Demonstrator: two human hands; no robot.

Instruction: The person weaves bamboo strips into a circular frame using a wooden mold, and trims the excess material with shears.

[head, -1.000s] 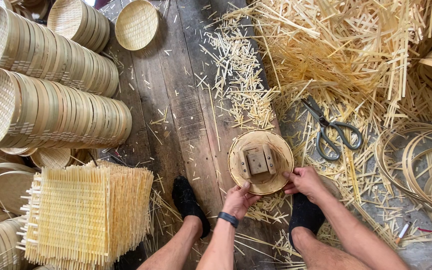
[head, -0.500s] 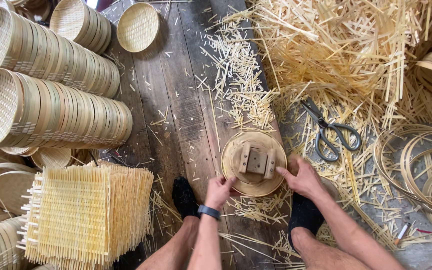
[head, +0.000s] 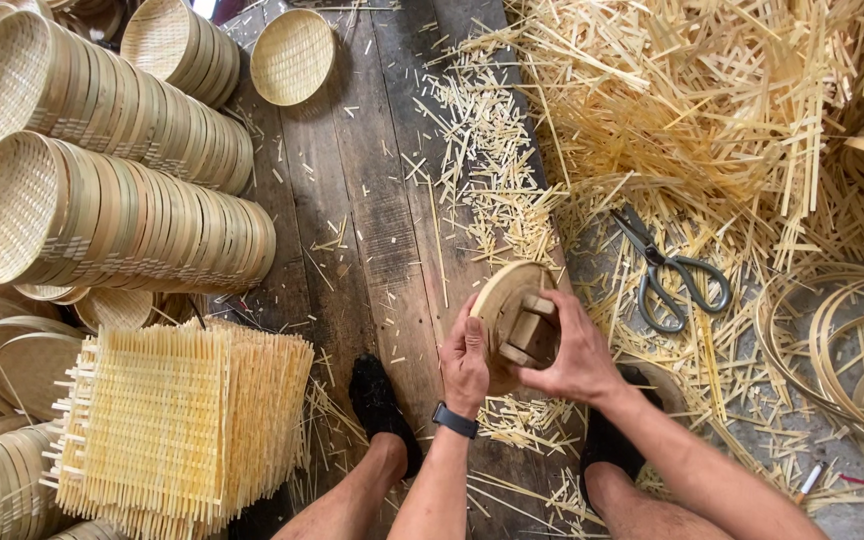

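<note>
Both hands grasp a round wooden disc [head: 497,300] with a block handle, tilted on edge above the plank floor [head: 372,220]. The left hand [head: 465,362] clasps its rim at 7 o'clock; the right hand [head: 574,352] clenches the handle at 4 o'clock. Scissors [head: 670,272] lie at 2 o'clock among bamboo strips [head: 712,110]. A pile of woven mats [head: 172,425] sits at 8 o'clock, stacked baskets [head: 112,215] at 10 o'clock.
</note>
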